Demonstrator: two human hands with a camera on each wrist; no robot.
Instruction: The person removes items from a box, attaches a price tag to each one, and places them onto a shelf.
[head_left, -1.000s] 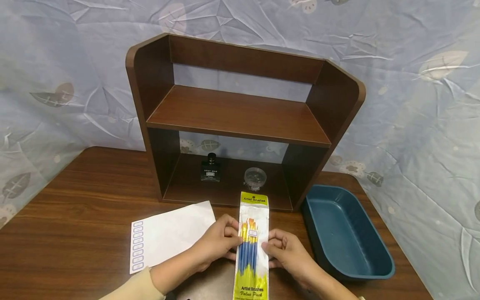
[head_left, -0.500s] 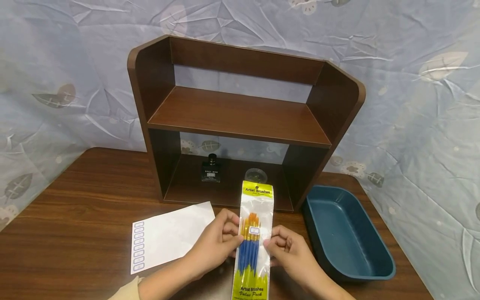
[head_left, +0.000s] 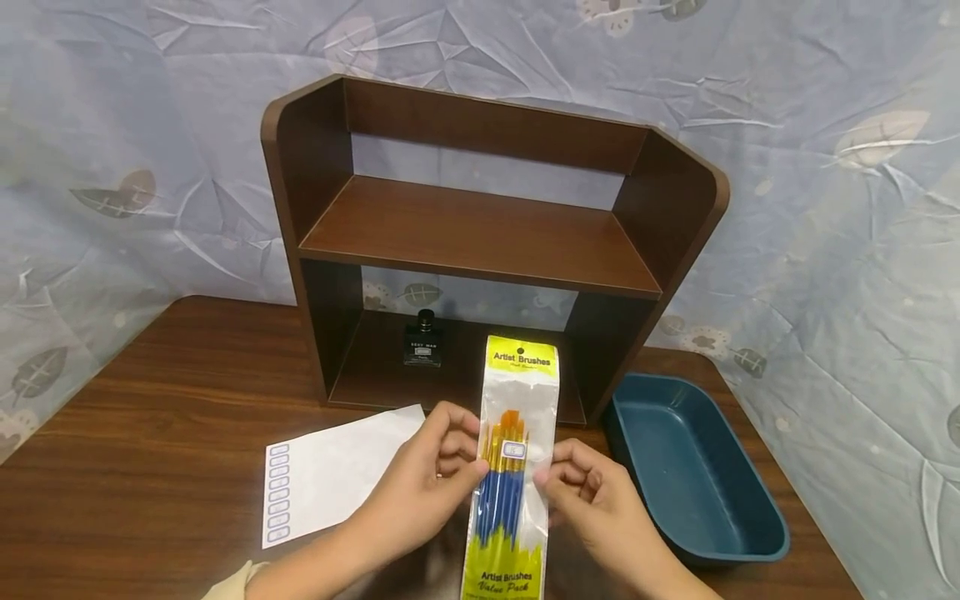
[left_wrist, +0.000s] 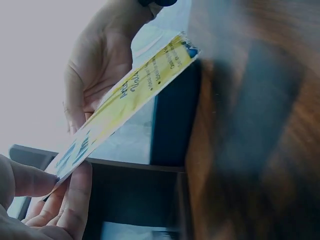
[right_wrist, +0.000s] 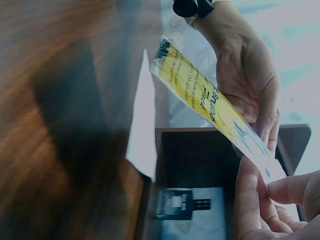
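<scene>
A flat packet of artist brushes (head_left: 510,500), yellow at both ends with blue-handled brushes inside, is held up in front of the shelf. My left hand (head_left: 423,475) pinches its left edge between thumb and fingers. On the opposite edge, my right hand (head_left: 596,508) does the same. In the left wrist view the packet (left_wrist: 115,107) tilts clear of the table, the left thumb (left_wrist: 32,180) pressing on its face. The right wrist view shows the packet (right_wrist: 215,107) from the other side, with the right thumb (right_wrist: 290,190) on it. A small label sticker (head_left: 513,450) sits over the brushes.
A brown two-tier shelf (head_left: 480,242) stands at the back, with a dark perfume bottle (head_left: 423,342) on its lower level. White paper with a column of stickers (head_left: 337,479) lies at left. A teal bin (head_left: 693,467) stands at right.
Both hands have raised the packet toward the camera and slightly to the right. Its top now covers the round clear container on the lower shelf, visible earlier.
</scene>
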